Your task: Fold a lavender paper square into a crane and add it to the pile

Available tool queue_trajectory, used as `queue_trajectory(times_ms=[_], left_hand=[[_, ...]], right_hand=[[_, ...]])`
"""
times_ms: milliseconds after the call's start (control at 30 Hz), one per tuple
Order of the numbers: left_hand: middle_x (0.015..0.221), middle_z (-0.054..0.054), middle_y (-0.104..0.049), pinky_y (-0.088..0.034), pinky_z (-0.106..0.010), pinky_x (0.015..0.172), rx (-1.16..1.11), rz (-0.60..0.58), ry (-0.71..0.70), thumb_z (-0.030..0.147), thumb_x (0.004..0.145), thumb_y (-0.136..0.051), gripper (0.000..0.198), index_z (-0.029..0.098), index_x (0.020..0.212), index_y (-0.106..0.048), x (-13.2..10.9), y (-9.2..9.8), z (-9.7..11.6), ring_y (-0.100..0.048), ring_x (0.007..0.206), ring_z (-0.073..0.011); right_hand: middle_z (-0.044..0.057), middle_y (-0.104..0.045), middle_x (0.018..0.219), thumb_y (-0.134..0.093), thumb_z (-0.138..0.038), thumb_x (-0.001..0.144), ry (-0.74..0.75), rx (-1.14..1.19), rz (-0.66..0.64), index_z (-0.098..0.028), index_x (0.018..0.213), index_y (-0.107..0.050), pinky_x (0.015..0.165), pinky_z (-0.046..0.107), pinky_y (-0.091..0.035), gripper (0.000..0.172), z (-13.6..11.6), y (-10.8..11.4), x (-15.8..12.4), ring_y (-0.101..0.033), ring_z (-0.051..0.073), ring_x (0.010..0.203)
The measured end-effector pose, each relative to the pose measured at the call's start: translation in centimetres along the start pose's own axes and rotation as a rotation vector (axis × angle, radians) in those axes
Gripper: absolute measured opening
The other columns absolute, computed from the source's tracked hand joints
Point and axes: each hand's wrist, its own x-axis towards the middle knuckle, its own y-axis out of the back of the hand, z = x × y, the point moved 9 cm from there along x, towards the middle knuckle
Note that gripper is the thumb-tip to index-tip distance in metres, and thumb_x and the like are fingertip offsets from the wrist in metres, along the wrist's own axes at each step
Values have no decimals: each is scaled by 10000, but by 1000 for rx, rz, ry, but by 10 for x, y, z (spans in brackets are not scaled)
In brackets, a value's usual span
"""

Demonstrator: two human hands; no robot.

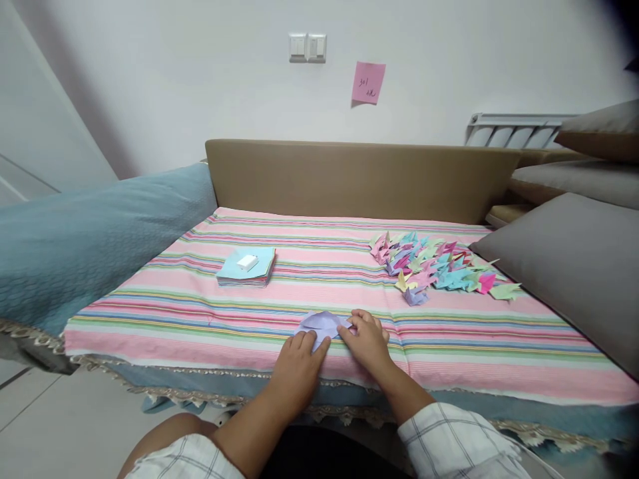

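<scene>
A partly folded lavender paper [319,324] lies near the front edge of the striped cloth [200,319]. My left hand [298,362] rests on its lower left part with fingers pressed flat on the paper. My right hand [367,336] pinches the paper's right edge with closed fingers. A stack of square coloured paper sheets [247,268] with a small white object [247,261] on top lies to the back left. A heap of several folded paper cranes [439,266] in mixed colours lies to the back right.
A tan sofa back [359,176] runs behind the cloth. A blue cover [90,239] drapes the left arm. Grey cushions [579,266] are stacked at the right. A pink sticky note [368,82] and wall switches [307,47] are on the wall.
</scene>
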Motion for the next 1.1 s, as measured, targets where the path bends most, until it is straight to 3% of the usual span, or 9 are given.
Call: queue_trajectory(times_ms=[367, 700, 1100], left_hand=[[1173, -99, -483, -394, -416, 869, -35, 58, 34, 128, 771, -497, 603, 234, 1347, -359, 0, 1, -3, -437, 1059, -254], [1172, -110, -495, -404, -415, 830, 12, 44, 44, 162, 841, -439, 497, 241, 1330, -401, 2, 0, -2, -444, 1056, -265], [1201, -113, -490, -397, -431, 852, 12, 56, 21, 171, 843, -461, 503, 262, 1334, -399, 2, -1, -2, -434, 1082, -282]], right_hand=[[31, -533, 1233, -556, -435, 778, 16, -40, -33, -256, 852, -676, 888, 425, -322, 228, 1, -1, 2, -432, 259, 1129], [26, -544, 1208, -537, -466, 783, 20, -12, -16, -244, 766, -658, 894, 432, -311, 254, 0, 2, 2, -445, 246, 1105], [26, -559, 1162, -568, -389, 783, 76, -36, -28, -239, 822, -618, 871, 392, -319, 163, 1, 4, 4, -459, 227, 1064]])
